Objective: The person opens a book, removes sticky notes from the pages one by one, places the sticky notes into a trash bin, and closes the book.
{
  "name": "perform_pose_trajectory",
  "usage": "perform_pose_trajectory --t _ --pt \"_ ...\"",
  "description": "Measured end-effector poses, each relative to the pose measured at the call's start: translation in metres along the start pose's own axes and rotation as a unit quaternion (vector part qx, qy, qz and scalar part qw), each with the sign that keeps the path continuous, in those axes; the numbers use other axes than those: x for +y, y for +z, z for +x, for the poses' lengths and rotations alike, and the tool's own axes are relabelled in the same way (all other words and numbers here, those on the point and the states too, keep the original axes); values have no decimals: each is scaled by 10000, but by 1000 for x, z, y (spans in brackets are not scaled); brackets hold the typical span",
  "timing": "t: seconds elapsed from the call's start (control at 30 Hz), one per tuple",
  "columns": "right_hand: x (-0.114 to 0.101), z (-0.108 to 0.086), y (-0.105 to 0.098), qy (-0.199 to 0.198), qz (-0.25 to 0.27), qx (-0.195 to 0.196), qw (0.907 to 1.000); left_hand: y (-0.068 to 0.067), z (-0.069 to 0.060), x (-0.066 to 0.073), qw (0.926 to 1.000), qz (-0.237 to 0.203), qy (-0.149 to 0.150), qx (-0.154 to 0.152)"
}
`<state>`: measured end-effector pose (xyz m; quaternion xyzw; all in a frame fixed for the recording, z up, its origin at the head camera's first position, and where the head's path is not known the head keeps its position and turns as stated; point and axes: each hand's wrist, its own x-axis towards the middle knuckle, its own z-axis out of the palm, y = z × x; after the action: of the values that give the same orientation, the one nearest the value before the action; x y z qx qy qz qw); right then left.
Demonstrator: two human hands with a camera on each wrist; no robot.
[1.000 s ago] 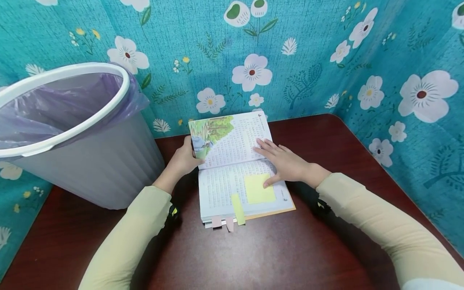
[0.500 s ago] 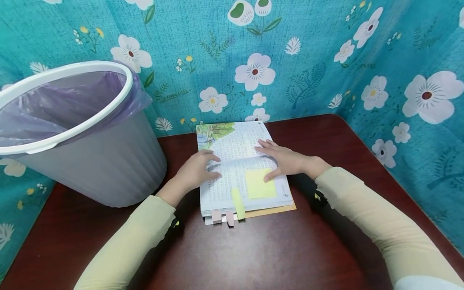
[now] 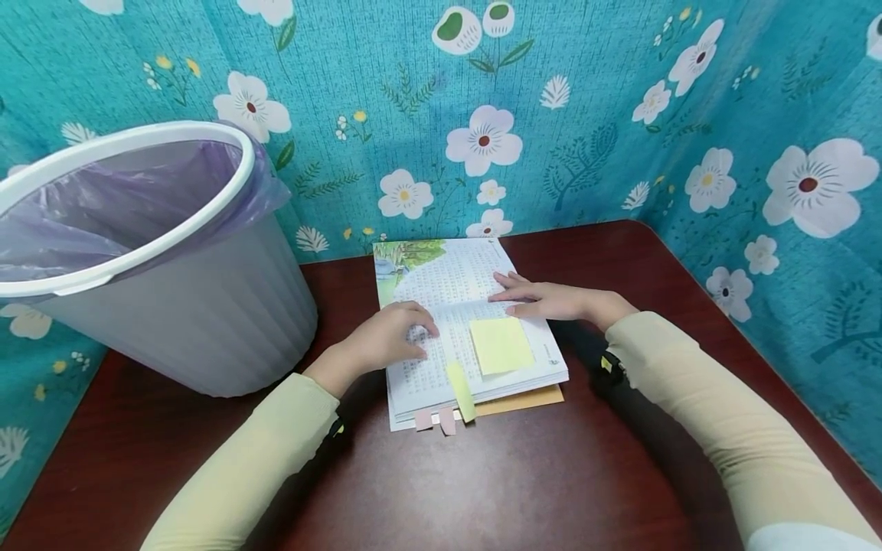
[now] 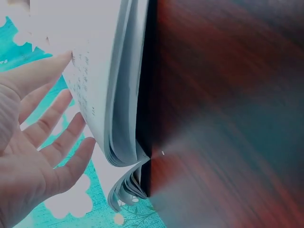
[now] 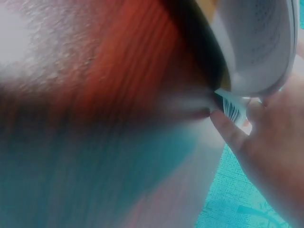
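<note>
An open book [image 3: 448, 285] with printed pages and a green landscape picture lies on the table. A yellow sticky note [image 3: 501, 346] is on its lower page. A yellow-green paper strip [image 3: 462, 392] and pink tabs [image 3: 448, 422] stick out at the near edge. My left hand [image 3: 386, 337] is at the left side of the lower page, fingers loosely bent; the left wrist view shows the spread fingers [image 4: 61, 154] beside the page edge. My right hand [image 3: 551, 301] lies at the right edge near the fold, fingers extended over the page. Its palm side is hidden in the head view.
A grey bin [image 3: 207, 314] with a purple liner bag [image 3: 172, 180] stands left of the book. Behind and to the right hangs a blue-green flowered cloth [image 3: 592, 92]. Dark red-brown table [image 3: 441, 490] surface extends in front of the book.
My left hand has let go of the raised upper page's left edge and moved down to the lower page. The upper page lies lower. The lower pages and note have shifted slightly right.
</note>
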<state>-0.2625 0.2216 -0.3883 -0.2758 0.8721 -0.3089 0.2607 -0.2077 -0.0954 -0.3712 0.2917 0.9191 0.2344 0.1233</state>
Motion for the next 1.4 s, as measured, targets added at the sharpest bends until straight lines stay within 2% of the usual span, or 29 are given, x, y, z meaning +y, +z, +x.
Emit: perform_pose_trajectory --t 0.2,0.37,0.47,0.73,0.83,1.0,1.13,1.4 --pt "7 -2 2 -336 -193 100 9992 -1 7 6 9997 172 27 -150" --pt "11 -2 8 -486 -483 283 9973 -2 14 14 9992 194 213 -290" --pt "11 -4 12 -535 -665 365 9957 -2 18 18 9986 95 342 -389" --pt "9 -6 17 -544 -937 496 9929 -1 19 24 9967 -408 354 -600" --pt "10 -6 16 -524 -959 516 9927 0 22 25 9958 -573 298 -641" --pt "10 -7 17 -564 -967 536 9923 7 29 30 9961 -715 -46 -512" --pt "11 -8 18 -573 -940 568 9923 11 33 35 9964 -670 -238 -472" --pt "10 -9 15 -573 -846 575 9931 13 34 41 9975 -520 -386 -292"
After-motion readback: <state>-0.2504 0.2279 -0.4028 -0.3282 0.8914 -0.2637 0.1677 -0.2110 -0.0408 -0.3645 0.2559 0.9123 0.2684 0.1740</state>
